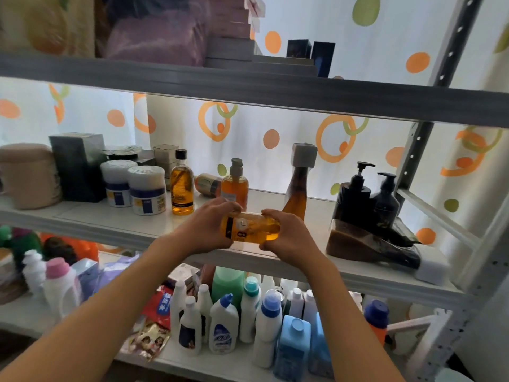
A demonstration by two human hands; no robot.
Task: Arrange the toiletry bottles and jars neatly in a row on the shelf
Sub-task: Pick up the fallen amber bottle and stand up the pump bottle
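An amber bottle [249, 226] lies sideways between both hands, just above the front edge of the middle shelf [115, 224]. My left hand [205, 227] grips its left end and my right hand [286, 235] grips its right end. On the shelf behind stand two white jars [132, 186], an amber bottle with a black cap [181, 183], an amber pump bottle [235, 186], a tall brown bottle with a grey cap [298, 183] and two black pump bottles [366, 197]. A small jar [208, 184] lies on its side at the back. A brown bottle [369, 246] lies toppled at the right.
A beige container [27, 175] and a dark box [77, 166] fill the shelf's left end. The lower shelf holds several white and blue cleaning bottles [248, 321]. The upper shelf carries folded fabric [154, 31] and boxes. A grey upright post [413, 150] bounds the right side.
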